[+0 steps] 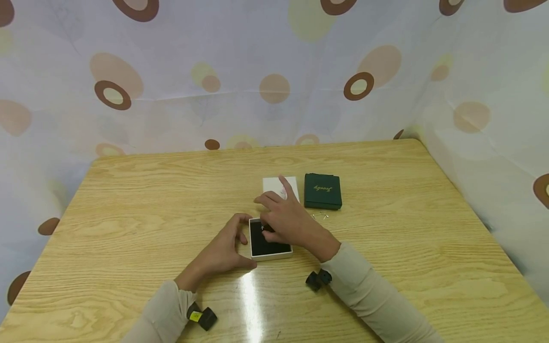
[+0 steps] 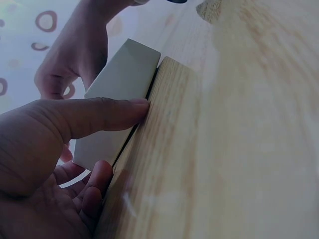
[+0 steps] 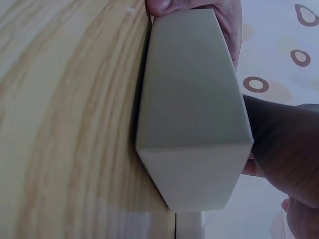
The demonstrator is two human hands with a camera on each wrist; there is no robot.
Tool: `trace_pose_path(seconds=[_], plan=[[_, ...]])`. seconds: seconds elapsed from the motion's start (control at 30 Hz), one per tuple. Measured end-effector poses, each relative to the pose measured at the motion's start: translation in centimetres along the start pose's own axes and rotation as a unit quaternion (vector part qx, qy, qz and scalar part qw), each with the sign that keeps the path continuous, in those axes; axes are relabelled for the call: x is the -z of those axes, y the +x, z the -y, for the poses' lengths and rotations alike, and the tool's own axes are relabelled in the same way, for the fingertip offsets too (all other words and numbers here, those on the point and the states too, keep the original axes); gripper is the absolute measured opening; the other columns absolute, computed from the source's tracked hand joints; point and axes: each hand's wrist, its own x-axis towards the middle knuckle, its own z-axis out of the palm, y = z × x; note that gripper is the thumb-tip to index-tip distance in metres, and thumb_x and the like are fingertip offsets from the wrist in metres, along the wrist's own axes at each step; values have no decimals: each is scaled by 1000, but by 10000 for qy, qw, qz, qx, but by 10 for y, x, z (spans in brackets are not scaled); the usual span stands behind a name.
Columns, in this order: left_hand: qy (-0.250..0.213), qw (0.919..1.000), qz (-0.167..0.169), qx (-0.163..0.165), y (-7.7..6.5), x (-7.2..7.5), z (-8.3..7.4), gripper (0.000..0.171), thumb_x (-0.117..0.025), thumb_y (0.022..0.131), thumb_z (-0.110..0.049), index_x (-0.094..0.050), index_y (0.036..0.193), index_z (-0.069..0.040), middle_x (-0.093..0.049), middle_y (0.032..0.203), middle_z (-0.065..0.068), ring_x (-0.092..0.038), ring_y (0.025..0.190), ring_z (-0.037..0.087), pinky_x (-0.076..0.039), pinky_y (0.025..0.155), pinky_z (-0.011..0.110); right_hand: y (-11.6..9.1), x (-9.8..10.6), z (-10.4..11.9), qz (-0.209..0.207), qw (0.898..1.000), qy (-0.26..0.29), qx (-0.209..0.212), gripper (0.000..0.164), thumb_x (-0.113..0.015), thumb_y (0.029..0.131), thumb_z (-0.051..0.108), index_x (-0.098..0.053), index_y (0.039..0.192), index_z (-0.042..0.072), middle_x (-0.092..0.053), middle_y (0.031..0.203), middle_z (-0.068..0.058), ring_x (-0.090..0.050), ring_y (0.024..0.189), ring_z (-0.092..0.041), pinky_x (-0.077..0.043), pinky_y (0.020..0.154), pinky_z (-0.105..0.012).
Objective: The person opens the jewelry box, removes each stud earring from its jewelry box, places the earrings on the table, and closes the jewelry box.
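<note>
A small white jewelry box [image 1: 271,256] with a black insert [image 1: 268,247] stands on the wooden table. My left hand [image 1: 225,245] holds its left side, thumb by the front corner and forefinger by the back one. In the left wrist view the left thumb [image 2: 107,117] lies against the white wall of the box [image 2: 124,69]. My right hand [image 1: 289,221] is over the box, thumb and forefinger bent down at the insert. A tiny silver piece of jewelry [image 1: 262,227] shows by the forefinger. Whether the fingertips pinch anything is hidden.
Behind the right hand lies a white lid [image 1: 270,183] with a pink print. A dark green jewelry box [image 1: 323,190] stands to its right. Small silver pieces [image 1: 320,216] lie on the table in front of the green box. Patterned curtains [image 1: 274,114] surround the table.
</note>
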Motion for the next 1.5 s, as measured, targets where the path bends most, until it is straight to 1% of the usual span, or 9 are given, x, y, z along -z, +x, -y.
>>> trace_pose_path(seconds=[0.1,0.2,0.43,0.7,0.93,1.17,1.37,1.5], plan=[[7,10000,4,25,0,0,0,97,-93,65,-12,-36,143,-14,-54,113,7,-49,96,17,-40,84,29,1,1,1,101,9999,-4,-40,19,-78,82,43,-73,79,26,-62,133,3,-54,126,-16,-22,117,-66],[-11,10000,-3,68,0,0,1,97,-93,65,-12,-36,143,-14,-52,117,6,-49,97,17,-40,83,29,1,1,2,116,9999,-101,-60,19,-77,84,44,-75,81,26,-62,133,4,-54,126,-15,-22,117,-66],[-34,10000,-1,72,0,0,1,97,-93,64,-11,-36,142,-14,-53,114,6,-50,96,17,-40,81,28,1,2,2,26,9998,-211,-23,17,-75,85,42,-75,79,25,-63,131,5,-54,125,-14,-24,117,-64],[-33,10000,2,62,0,-1,0,97,-93,65,-11,-36,143,-14,-52,120,6,-49,97,17,-40,83,28,0,1,1,-236,9995,-204,41,14,-73,85,37,-75,80,25,-65,128,4,-57,121,-14,-26,116,-64],[-23,10000,-5,83,0,-1,0,97,-93,64,-11,-36,143,-14,-52,120,6,-49,97,17,-40,84,28,0,0,1,-220,9997,-92,34,13,-72,85,33,-73,77,23,-65,127,4,-57,121,-14,-25,116,-65],[-16,10000,-2,77,1,-1,1,97,-93,64,-11,-36,143,-14,-52,119,6,-49,97,17,-40,85,29,0,1,1,-264,9994,-210,41,17,-70,86,35,-71,73,23,-66,127,4,-58,120,-14,-26,116,-64],[-21,10000,6,74,1,-1,1,97,-93,64,-11,-36,142,-14,-52,120,6,-49,97,17,-40,85,29,0,3,-1,-349,9994,54,23,14,-70,85,32,-70,74,23,-66,126,4,-58,118,-15,-25,116,-65],[-32,10000,4,80,1,-1,1,98,-94,64,-12,-36,143,-15,-52,122,6,-49,97,17,-40,85,30,-1,4,-3,-296,9991,290,-45,13,-72,85,31,-71,75,24,-66,127,4,-58,119,-15,-24,116,-66]])
